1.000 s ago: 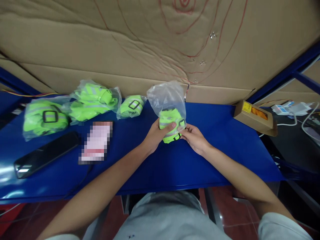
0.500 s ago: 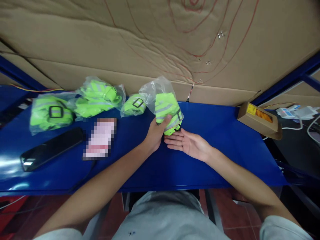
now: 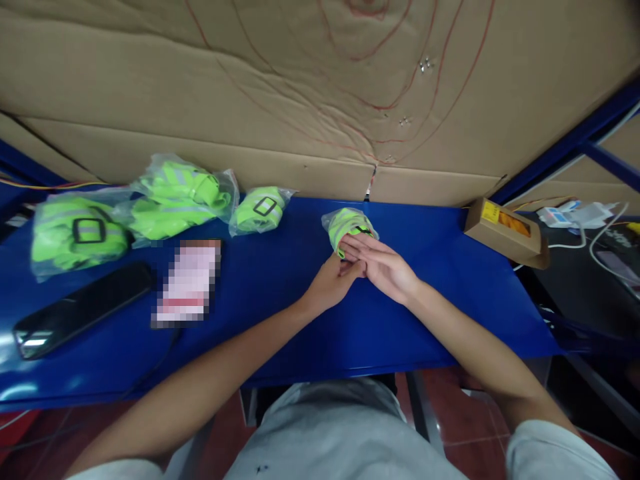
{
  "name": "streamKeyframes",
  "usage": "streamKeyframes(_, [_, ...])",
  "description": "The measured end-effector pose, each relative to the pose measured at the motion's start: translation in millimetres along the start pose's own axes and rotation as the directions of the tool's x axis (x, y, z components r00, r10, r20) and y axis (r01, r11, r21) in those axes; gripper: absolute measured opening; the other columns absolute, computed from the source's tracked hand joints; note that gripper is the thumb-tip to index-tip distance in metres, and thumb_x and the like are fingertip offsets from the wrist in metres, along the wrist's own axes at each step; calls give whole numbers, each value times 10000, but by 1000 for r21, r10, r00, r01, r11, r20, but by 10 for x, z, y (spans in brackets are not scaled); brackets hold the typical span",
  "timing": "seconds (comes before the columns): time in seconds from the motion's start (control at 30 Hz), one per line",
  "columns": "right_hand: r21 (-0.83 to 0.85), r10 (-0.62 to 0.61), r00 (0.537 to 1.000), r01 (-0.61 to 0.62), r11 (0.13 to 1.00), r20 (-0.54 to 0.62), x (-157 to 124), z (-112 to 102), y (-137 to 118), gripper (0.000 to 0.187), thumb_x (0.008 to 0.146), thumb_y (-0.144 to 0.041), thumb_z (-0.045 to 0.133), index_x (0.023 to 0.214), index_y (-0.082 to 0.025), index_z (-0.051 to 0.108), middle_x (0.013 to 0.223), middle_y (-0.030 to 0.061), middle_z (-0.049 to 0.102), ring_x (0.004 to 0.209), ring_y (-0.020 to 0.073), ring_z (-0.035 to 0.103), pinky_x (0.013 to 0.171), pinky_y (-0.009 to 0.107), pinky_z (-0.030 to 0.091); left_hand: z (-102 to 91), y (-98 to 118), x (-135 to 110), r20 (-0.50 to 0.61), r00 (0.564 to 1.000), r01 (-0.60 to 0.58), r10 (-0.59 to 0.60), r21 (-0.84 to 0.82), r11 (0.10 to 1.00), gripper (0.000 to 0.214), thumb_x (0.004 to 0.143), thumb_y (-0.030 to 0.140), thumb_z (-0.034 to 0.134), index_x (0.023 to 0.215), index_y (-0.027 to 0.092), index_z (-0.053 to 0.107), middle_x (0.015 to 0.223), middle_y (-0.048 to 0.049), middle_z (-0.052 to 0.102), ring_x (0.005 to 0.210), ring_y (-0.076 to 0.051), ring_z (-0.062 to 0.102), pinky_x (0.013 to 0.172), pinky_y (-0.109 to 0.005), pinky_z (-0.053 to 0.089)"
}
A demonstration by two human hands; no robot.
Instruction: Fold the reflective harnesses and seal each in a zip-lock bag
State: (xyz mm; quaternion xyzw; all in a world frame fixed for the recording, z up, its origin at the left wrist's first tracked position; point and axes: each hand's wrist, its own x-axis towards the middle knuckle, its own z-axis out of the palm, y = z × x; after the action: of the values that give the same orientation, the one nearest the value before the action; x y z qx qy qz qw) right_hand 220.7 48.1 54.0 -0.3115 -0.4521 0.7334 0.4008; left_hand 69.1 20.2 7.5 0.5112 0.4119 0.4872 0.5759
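Note:
A rolled neon yellow-green reflective vest (image 3: 345, 220) in a clear plastic bag is between my hands over the middle of the table. My left hand (image 3: 333, 280) grips its near end from below, some of its fingers hidden. Across the near face of the bundle, my right hand (image 3: 387, 267) lies with its fingers stretched out, touching the bundle and overlapping my left fingers. Left of them sit a small bagged roll with a black-framed window (image 3: 263, 210), a bagged neon bundle with grey stripes (image 3: 177, 200), and another bagged neon bundle (image 3: 80, 230).
On the blue table (image 3: 310, 340) lie a long black glossy case (image 3: 83, 310) and a pixelated flat item (image 3: 187, 283). An open cardboard box (image 3: 505, 233) stands at the right edge, near white cables (image 3: 575, 217). A cardboard panel (image 3: 280, 153) rises behind.
The held bundle has turned and its loose clear bag end no longer sticks up behind it. My right hand has moved onto the bundle, against my left. The view has shifted slightly.

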Motion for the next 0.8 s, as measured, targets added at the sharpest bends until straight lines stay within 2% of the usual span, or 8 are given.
streamKeyframes(0.13, [-147,-105,994,103,984,-5,-94,-98,-15,453,854,-365,819,1281,-265,705,1438,58,685,1366,251,633,1229,479,452,-288,172,16,-46,972,-175,232,521,835,326,878,556,787,885,232,763,750,-60,741,778,-260,716,910,-399,518])
streamKeyframes(0.23, [-95,-103,994,106,990,43,-157,-145,-61,492,845,-327,818,1317,-274,693,1457,66,670,1297,273,677,1117,506,546,-517,325,81,48,849,-404,527,703,585,436,757,569,897,1019,238,787,1144,-135,760,1152,-353,676,1125,-479,422])
streamKeyframes(0.33, [-69,-50,993,57,996,106,-174,-164,-114,501,830,-362,803,1310,-259,700,1461,89,666,1264,302,696,1037,515,593,-670,409,168,287,791,-568,540,673,474,846,690,585,941,1412,258,648,1593,-154,516,1515,-409,420,1294,-551,218])
streamKeyframes(0.43, [-316,-94,987,132,939,132,-196,-189,-147,472,936,-477,668,1346,-245,691,1390,105,708,1166,308,740,944,518,630,-725,420,209,442,780,-621,444,633,462,890,769,535,901,1541,281,538,1682,-115,412,1600,-389,293,1333,-553,107])
streamKeyframes(0.53, [-694,-277,954,279,663,119,-264,-210,-158,332,1002,-479,604,1175,-259,782,1191,83,787,1152,317,736,1035,550,574,-709,409,198,374,830,-550,414,667,502,563,934,433,750,1465,294,626,1511,-105,619,1454,-345,523,1300,-515,223])
streamKeyframes(0.63, [-887,-563,797,403,225,219,-338,-209,-181,228,941,-365,728,1148,-300,799,1217,67,781,1265,343,682,1182,572,446,-676,421,171,292,857,-497,424,686,532,403,966,439,700,1341,290,718,1342,-106,726,1286,-340,638,1215,-512,331])
streamKeyframes(0.7, [-887,-601,702,460,-28,383,-355,-203,-197,482,909,-338,775,1384,-317,697,1388,74,711,1333,357,643,1196,578,430,-654,435,150,281,840,-518,464,671,531,411,949,462,724,1313,270,726,1329,-111,729,1271,-342,638,1196,-510,347])
streamKeyframes(0.8, [-837,-496,710,543,-66,500,-333,-208,-173,730,918,-343,781,1591,-311,500,1562,93,576,1414,362,582,1209,581,435,-607,444,105,285,816,-555,503,629,544,452,928,475,749,1313,243,700,1306,-119,725,1262,-329,636,1209,-498,357])
